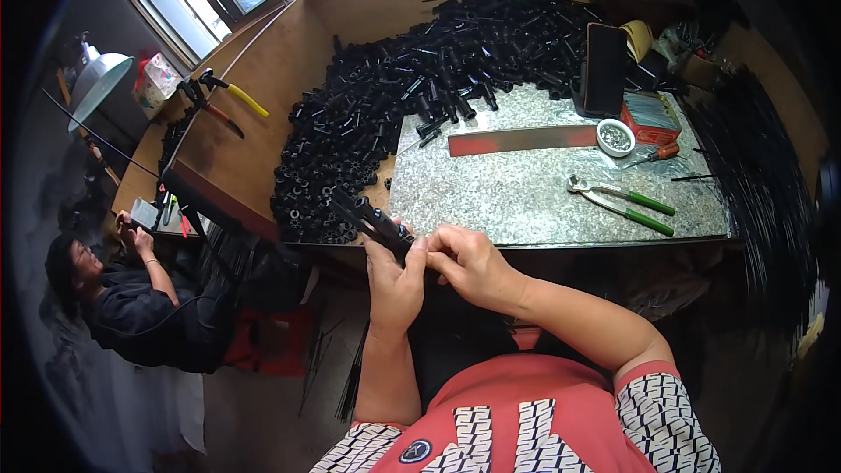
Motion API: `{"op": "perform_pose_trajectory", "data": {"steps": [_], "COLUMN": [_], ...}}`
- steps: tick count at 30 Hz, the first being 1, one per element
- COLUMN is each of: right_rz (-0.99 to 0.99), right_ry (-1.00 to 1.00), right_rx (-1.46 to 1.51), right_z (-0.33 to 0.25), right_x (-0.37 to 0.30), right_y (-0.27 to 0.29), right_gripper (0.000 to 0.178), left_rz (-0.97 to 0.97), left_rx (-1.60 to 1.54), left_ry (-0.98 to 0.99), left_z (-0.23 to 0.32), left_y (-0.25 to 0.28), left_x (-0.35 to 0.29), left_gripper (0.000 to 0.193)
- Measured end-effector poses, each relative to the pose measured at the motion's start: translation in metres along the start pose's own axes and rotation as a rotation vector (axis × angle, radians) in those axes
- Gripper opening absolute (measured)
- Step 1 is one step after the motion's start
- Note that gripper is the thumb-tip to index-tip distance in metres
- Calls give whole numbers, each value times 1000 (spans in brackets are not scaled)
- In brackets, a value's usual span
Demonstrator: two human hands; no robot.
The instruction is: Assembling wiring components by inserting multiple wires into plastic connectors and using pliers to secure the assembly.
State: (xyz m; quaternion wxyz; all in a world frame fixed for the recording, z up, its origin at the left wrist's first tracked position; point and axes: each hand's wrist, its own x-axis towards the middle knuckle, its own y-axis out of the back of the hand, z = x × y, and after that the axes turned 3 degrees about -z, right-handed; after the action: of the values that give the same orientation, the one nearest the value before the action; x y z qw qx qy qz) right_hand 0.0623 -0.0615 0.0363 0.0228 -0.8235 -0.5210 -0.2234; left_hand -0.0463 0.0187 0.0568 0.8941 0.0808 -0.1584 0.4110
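Note:
My left hand (394, 285) is closed around a few black tubular parts (378, 223) just off the table's front edge. They tilt up and to the left, and my fingers hide their lower ends. Beside it my right hand (473, 264) is closed in a pinch, its fingertips meeting my left thumb at the base of those parts. What lies between the right fingertips is too small to make out. Beyond my hands spreads a large heap of similar black tubular parts (385, 114), reaching almost to the held ones.
On the speckled board (491, 201) lie green-handled pincers (622, 204), a flat metal strip (521, 140), a white bowl (615, 137) of small pieces and an orange-handled screwdriver (657, 155). A phone (603, 70) stands behind. Long black rods (753, 175) fill the right side. At left sits another person (149, 298).

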Motion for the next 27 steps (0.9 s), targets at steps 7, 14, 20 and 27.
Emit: {"op": "perform_pose_trajectory", "data": {"steps": [7, 14, 20, 27], "right_rz": [-36, -130, -199, -234], "right_ry": [-151, -286, -360, -339], "right_rx": [59, 414, 520, 395], "right_z": [3, 12, 10, 11], "right_x": [2, 2, 2, 3], "right_y": [13, 16, 19, 20], "right_gripper": [23, 24, 25, 27], "left_rz": [-51, -68, -58, -22], "left_rx": [49, 5, -10, 5], "left_ry": [-13, -40, -99, -135], "left_z": [-5, -3, -4, -9], "left_y": [2, -3, -3, -2], "left_x": [-1, -4, -7, -12], "left_gripper": [26, 20, 18, 18]}}
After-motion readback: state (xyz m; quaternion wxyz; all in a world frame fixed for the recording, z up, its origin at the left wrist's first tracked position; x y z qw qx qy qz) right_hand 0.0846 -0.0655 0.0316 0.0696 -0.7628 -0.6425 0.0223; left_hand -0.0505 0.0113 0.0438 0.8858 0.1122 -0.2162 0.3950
